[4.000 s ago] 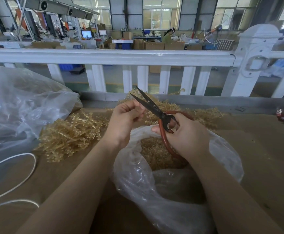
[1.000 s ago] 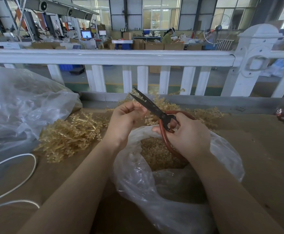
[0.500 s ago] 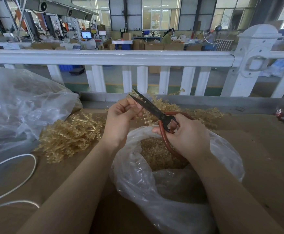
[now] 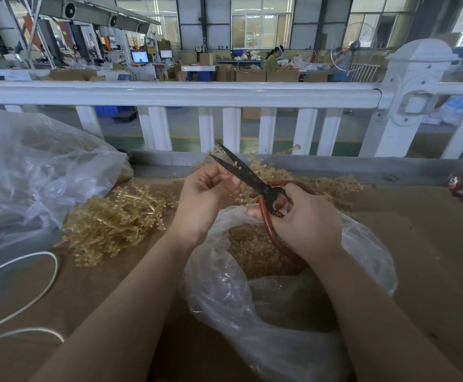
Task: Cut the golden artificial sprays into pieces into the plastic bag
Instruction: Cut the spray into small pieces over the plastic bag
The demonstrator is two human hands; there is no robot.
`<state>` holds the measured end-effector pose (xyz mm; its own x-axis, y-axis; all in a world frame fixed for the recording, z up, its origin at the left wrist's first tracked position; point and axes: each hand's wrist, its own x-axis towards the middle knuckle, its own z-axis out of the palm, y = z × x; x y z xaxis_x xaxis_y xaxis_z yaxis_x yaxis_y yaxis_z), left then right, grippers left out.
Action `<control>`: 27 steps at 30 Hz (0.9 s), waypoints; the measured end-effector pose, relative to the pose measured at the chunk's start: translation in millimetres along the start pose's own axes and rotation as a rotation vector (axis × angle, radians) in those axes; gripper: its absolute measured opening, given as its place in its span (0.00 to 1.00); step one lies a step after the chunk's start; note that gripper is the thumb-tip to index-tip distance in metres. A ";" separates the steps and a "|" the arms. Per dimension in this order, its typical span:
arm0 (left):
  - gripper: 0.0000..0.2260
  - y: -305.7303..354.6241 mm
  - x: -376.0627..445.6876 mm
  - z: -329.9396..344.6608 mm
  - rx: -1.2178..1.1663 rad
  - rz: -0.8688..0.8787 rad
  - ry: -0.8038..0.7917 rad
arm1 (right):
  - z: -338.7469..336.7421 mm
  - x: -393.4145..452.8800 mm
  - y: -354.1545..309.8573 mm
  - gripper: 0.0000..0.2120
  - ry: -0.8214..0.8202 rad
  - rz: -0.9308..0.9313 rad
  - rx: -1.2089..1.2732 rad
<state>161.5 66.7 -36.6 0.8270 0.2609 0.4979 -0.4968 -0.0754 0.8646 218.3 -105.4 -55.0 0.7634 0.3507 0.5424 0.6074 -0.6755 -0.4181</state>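
Scissors (image 4: pixel 248 176) raised; sprays (image 4: pixel 114 221) alongside

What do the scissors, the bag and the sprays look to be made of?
Scissors: dark, dull metal blades, maybe tarnished steel; red-brown glossy loop handles, probably coated.
Bag: thin clear plastic film, crinkled and shiny.
Sprays: translucent golden plastic, going by the stiff moulded stems.
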 end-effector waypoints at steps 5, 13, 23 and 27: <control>0.05 -0.1 -0.1 -0.9 -0.009 -0.015 0.005 | -0.3 -0.7 -0.3 0.39 0.002 -0.001 -0.005; 0.06 0.4 0.1 -0.4 -0.016 0.002 -0.025 | -0.1 0.0 -0.8 0.38 -0.018 0.022 -0.006; 0.08 -3.9 4.0 -5.6 0.110 0.038 -0.034 | -0.2 -1.2 -3.0 0.38 -0.026 0.014 0.042; 0.09 0.6 3.6 -3.7 0.100 0.047 -0.043 | 0.2 -2.0 -3.2 0.38 -0.027 0.018 0.065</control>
<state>163.2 71.1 -34.5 0.8152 0.2139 0.5383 -0.5080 -0.1823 0.8418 214.9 -103.8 -54.9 0.7798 0.3568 0.5143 0.6054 -0.6387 -0.4749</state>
